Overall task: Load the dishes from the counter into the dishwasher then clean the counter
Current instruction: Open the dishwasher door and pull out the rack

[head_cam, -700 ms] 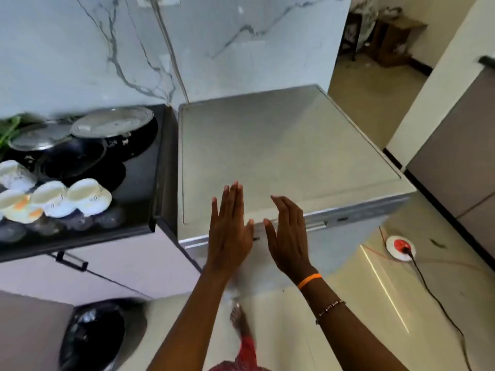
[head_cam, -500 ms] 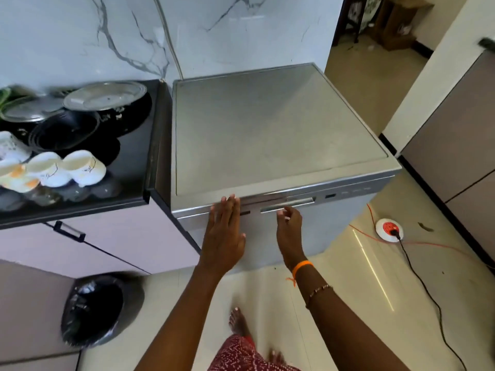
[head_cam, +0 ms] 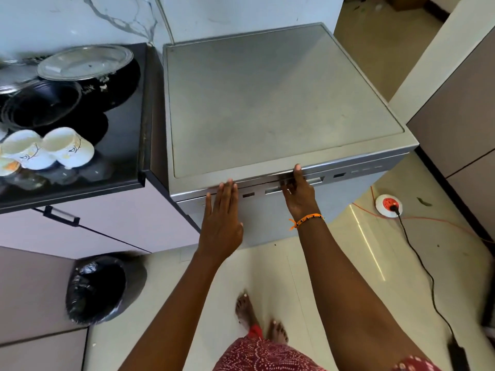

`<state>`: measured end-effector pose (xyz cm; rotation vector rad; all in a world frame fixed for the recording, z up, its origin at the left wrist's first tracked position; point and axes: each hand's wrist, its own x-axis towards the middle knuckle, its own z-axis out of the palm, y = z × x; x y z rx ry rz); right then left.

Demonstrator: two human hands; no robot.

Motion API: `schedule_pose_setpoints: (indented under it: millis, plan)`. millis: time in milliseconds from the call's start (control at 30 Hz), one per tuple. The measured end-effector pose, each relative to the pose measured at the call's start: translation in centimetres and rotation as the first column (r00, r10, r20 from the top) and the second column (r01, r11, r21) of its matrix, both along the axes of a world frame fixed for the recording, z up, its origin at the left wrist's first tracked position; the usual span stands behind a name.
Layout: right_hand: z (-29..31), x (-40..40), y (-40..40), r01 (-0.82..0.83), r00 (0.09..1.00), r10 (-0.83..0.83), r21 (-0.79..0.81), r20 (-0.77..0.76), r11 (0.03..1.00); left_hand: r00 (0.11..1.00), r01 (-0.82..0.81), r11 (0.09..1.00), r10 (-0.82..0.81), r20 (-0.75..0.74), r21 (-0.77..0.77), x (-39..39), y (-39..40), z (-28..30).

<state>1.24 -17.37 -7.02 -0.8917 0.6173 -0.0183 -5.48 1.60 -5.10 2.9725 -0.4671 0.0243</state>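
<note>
Marble-veined white wall [head_cam: 227, 14], glossy cream tiled floor [head_cam: 334, 263], pale lilac cabinets [head_cam: 120, 218].

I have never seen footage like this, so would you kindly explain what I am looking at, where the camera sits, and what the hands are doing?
There is no robot here: the one view comes from a camera worn on a person's head, looking down at their own bare arms. In front stands a grey dishwasher, its door shut. The left hand lies flat against the door front, holding nothing. The right hand has its fingers hooked into the door handle. To the left is a black counter carrying white cups, a steel plate and dark pans. A lined bin sits on the floor.
</note>
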Motion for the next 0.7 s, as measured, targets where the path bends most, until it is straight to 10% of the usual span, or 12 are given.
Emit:
schedule_pose_setpoints:
  millis: [333, 500, 700]
  plan:
    - [0.0, -4.0, 1.2, 0.218, 0.925, -0.244, -0.118, -0.290, 0.969, 1.000, -0.015, 0.998, 0.016, 0.023, -0.059, -0.5, 0.4, -1.0]
    - [-2.2, -12.6, -0.8, 0.125, 0.922, -0.209, -0.260, -0.327, 0.958, 0.967, 0.026, 0.985, -0.068, -0.244, -0.172, -4.9, -0.3, -2.5]
    - [-3.5, -21.8, -2.5, -0.180, 0.832, -0.409, -0.880, -0.375, 0.440, 0.907, -0.059, 0.969, -0.048, -0.419, -0.240, -12.3, -2.0, -3.7]
